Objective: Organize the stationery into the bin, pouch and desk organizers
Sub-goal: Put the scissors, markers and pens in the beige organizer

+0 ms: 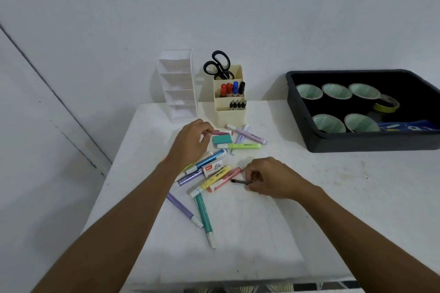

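From the head view, a white table stands against a pale wall with a loose heap of stationery near its middle. The left hand reaches over the heap with its fingers curled. The fingertips are at the end of a pink highlighter, but whether they actually pinch it cannot be told. Just beside that lie a teal eraser, a green highlighter and lilac highlighters. The right hand rests low on the table, thumb and fingers closed on one end of a short black stick, which lies almost flat and points left toward the heap. Next to its tip are a second pink highlighter, a yellow highlighter, a staples box and a blue highlighter. A teal pen and a purple pen lie nearer the person. At the back stand a white tiered organizer and a cream organizer, which holds scissors in its rear compartment and markers in the middle one. To the right, a black bin contains tape rolls, a yellow tape roll and a blue pouch.
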Demonstrator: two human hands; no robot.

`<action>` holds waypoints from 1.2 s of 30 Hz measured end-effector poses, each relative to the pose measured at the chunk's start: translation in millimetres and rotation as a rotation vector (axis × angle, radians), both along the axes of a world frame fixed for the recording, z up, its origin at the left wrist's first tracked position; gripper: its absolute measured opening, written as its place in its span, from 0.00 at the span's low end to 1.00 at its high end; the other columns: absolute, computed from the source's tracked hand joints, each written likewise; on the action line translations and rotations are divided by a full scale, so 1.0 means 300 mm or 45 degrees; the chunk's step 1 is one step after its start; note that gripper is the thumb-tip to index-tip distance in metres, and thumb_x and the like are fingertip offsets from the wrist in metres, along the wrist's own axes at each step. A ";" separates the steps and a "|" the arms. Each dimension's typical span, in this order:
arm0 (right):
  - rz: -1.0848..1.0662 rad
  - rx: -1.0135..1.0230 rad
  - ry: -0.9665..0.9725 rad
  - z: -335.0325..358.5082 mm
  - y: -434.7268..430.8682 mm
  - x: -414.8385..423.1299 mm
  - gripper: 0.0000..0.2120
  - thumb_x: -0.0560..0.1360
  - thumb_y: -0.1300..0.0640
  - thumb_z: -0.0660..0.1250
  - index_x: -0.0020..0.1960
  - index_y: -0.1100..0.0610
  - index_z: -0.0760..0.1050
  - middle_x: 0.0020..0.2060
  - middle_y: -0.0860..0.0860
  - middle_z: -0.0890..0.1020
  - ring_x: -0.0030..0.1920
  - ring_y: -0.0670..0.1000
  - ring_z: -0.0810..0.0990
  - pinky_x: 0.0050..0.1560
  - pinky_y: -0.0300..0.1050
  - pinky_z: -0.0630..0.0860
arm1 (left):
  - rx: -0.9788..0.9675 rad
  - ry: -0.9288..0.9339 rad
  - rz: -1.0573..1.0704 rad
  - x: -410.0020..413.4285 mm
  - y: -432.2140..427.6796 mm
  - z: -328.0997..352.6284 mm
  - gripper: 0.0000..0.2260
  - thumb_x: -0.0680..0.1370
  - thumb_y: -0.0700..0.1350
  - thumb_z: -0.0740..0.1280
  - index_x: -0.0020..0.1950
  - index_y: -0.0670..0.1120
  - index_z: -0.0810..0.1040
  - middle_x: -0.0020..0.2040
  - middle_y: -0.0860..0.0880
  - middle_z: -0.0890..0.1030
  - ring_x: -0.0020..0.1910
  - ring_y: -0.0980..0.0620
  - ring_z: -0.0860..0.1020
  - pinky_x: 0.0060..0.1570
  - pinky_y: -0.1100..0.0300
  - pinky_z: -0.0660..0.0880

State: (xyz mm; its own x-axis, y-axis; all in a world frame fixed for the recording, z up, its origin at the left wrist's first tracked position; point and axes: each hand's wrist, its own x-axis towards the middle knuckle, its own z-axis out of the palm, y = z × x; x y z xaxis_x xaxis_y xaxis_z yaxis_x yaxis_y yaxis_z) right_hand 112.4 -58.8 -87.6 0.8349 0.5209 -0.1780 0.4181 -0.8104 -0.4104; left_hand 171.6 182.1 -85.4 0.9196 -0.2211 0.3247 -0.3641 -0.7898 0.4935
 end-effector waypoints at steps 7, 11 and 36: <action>-0.280 0.284 -0.041 -0.006 -0.023 -0.011 0.06 0.78 0.54 0.65 0.55 0.48 0.75 0.47 0.45 0.79 0.46 0.48 0.78 0.49 0.40 0.76 | -0.012 0.089 -0.016 -0.079 0.113 -0.007 0.05 0.77 0.36 0.66 0.48 0.44 0.80 0.46 0.49 0.80 0.42 0.52 0.76 0.43 0.61 0.73; -0.301 0.274 -0.039 -0.019 0.015 -0.022 0.15 0.79 0.54 0.64 0.65 0.48 0.73 0.53 0.47 0.81 0.47 0.45 0.77 0.53 0.38 0.74 | 0.059 0.275 -0.059 -0.123 0.127 -0.025 0.04 0.75 0.44 0.70 0.48 0.48 0.78 0.48 0.50 0.78 0.46 0.52 0.76 0.44 0.65 0.71; -0.426 0.329 -0.054 0.020 0.119 -0.001 0.18 0.79 0.54 0.64 0.69 0.47 0.71 0.59 0.49 0.80 0.46 0.45 0.76 0.49 0.37 0.76 | 0.235 0.155 0.287 -0.111 0.225 -0.081 0.12 0.76 0.48 0.70 0.58 0.48 0.74 0.50 0.49 0.77 0.45 0.52 0.77 0.44 0.63 0.73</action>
